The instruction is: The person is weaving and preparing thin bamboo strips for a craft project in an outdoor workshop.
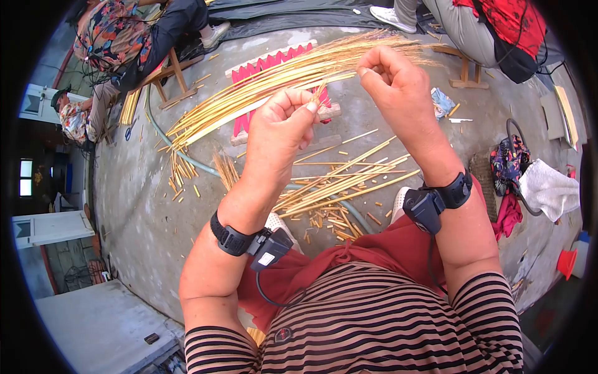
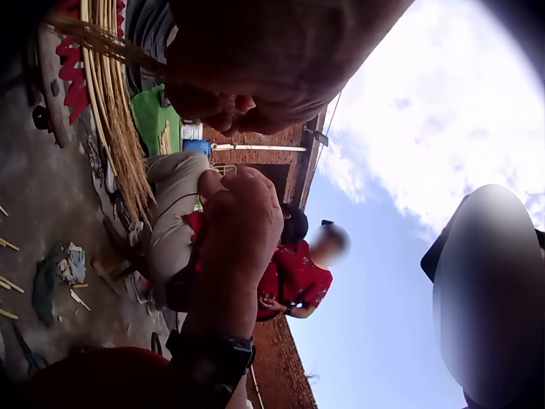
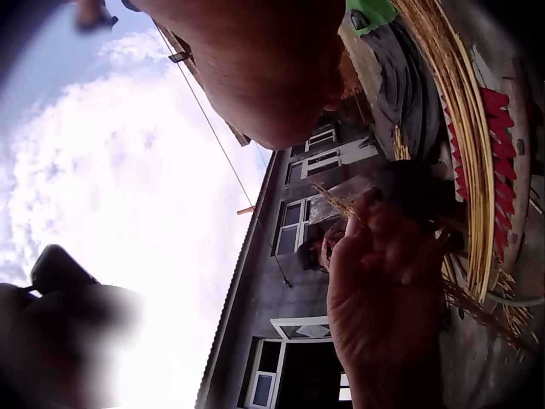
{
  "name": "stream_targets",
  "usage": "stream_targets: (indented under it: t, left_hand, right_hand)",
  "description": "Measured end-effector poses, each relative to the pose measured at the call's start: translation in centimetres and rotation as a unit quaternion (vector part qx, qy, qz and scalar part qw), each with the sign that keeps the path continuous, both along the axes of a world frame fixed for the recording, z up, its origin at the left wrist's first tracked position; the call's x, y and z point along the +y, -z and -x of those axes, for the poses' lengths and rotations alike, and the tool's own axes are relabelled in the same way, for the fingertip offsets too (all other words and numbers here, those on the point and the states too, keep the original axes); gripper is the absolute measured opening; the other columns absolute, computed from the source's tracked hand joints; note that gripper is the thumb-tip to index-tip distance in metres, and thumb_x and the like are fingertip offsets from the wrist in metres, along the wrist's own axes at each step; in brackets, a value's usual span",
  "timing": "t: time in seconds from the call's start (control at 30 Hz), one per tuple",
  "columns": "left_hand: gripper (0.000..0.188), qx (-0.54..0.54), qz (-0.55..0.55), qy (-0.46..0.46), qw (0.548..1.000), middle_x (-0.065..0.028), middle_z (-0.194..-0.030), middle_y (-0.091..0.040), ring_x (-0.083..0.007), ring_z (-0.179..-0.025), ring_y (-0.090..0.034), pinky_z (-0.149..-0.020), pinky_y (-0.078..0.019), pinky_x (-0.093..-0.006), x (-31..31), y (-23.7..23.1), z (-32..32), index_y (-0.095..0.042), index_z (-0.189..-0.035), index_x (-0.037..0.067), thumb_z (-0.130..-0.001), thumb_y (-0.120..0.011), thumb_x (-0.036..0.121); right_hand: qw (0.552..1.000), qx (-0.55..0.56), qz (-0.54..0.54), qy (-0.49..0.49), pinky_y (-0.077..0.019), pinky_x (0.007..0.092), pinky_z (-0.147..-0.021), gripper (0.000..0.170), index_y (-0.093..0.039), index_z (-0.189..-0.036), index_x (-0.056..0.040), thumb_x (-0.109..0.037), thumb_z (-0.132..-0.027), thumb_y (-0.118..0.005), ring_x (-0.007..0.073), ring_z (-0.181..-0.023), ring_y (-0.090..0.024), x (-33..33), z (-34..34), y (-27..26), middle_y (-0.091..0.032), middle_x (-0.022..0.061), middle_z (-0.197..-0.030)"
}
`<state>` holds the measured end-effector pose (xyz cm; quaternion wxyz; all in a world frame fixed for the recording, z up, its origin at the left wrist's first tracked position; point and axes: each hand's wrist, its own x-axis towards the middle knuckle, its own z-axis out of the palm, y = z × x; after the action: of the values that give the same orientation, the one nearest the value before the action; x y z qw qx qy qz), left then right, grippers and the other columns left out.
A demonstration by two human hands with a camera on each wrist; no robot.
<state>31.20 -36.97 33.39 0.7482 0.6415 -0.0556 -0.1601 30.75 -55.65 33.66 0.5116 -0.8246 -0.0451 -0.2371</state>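
Note:
In the head view my left hand (image 1: 280,124) pinches a small feathery straw tip (image 1: 321,96) between thumb and fingers. My right hand (image 1: 398,84) is raised to its right, apart from it, fingers curled toward the thumb; no object shows in it. The right wrist view shows the left hand (image 3: 383,281) with the straw tip (image 3: 335,198) rising from its fingertips. Curled fingers of the right hand (image 2: 243,221) also appear in the left wrist view. Beyond both hands, long straw stalks (image 1: 230,111) lie across a rack with red zigzag strips (image 1: 242,124).
Loose stalks (image 1: 349,181) and short cut pieces (image 1: 336,221) lie on the concrete floor near the feet. A hose (image 1: 163,138) curves past them. People sit at upper left and upper right beside wooden stools (image 1: 464,81). A white cloth (image 1: 548,189) is at right.

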Motion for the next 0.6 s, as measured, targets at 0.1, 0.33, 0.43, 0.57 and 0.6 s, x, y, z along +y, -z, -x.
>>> stream_targets:
  t: [0.1, 0.33, 0.43, 0.57, 0.6]
  left_hand:
    - [0.007, 0.005, -0.008, 0.006, 1.0, 0.0002, -0.074, -0.057, -0.0038, -0.056, -0.048, -0.048, -0.0355, -0.0174, 0.2, 0.2, 0.1, -0.056, -0.089, 0.008, -0.085, -0.06, 0.011]
    - [0.007, -0.018, -0.046, 0.012, 0.999, 0.0015, -0.073, -0.057, -0.0029, -0.056, -0.047, -0.049, -0.0349, -0.0166, -0.1, 0.1, 0.5, -0.056, -0.089, 0.007, -0.085, -0.06, 0.012]
    - [0.007, -0.046, -0.072, 0.017, 0.996, 0.0017, -0.073, -0.057, -0.0023, -0.056, -0.047, -0.048, -0.0342, -0.0159, -0.2, 0.3, 0.6, -0.056, -0.089, 0.007, -0.085, -0.06, 0.012]
    - [0.008, -0.076, -0.107, 0.015, 0.991, 0.0019, -0.073, -0.057, -0.0014, -0.056, -0.045, -0.046, -0.0316, -0.0155, -0.3, 0.3, 0.1, -0.056, -0.089, 0.007, -0.085, -0.06, 0.013]
    - [0.008, -0.07, -0.097, 0.015, 0.993, 0.0007, -0.074, -0.057, -0.0023, -0.057, -0.047, -0.047, -0.034, -0.0161, -0.1, 0.1, -0.1, -0.056, -0.089, 0.007, -0.085, -0.059, 0.012]
  right_hand:
    - [0.971, 0.104, -0.167, -0.133, -0.0443, 0.0235, -0.052, 0.01, -0.062, -0.082, -0.0011, -0.011, -0.079, -0.062, 0.0075, -0.058, -0.055, 1.2, 0.3, 0.7, -0.061, 0.0026, -0.067]
    - [0.973, 0.122, -0.121, -0.156, -0.0449, 0.0243, -0.053, 0.011, -0.062, -0.081, 0.0001, -0.01, -0.077, -0.063, 0.0078, -0.059, -0.055, 2.1, 0.7, 0.9, -0.061, 0.0036, -0.067]
    - [0.989, 0.071, -0.036, -0.126, -0.0451, 0.0265, -0.053, 0.007, -0.06, -0.079, -0.0007, -0.007, -0.076, -0.061, 0.0114, -0.057, -0.056, 2.2, 0.8, 1.1, -0.061, 0.0056, -0.067]
    - [0.993, -0.028, 0.114, -0.027, -0.0455, 0.0344, -0.055, 0.005, -0.057, -0.077, -0.0023, -0.007, -0.076, -0.058, 0.0254, -0.062, -0.058, 2.1, 0.3, 1.9, -0.061, 0.0111, -0.069]
    - [0.988, -0.05, 0.145, 0.006, -0.0465, 0.039, -0.056, 0.006, -0.057, -0.075, -0.0027, -0.009, -0.076, -0.057, 0.033, -0.066, -0.059, 2.0, 0.0, 2.1, -0.061, 0.0144, -0.07]
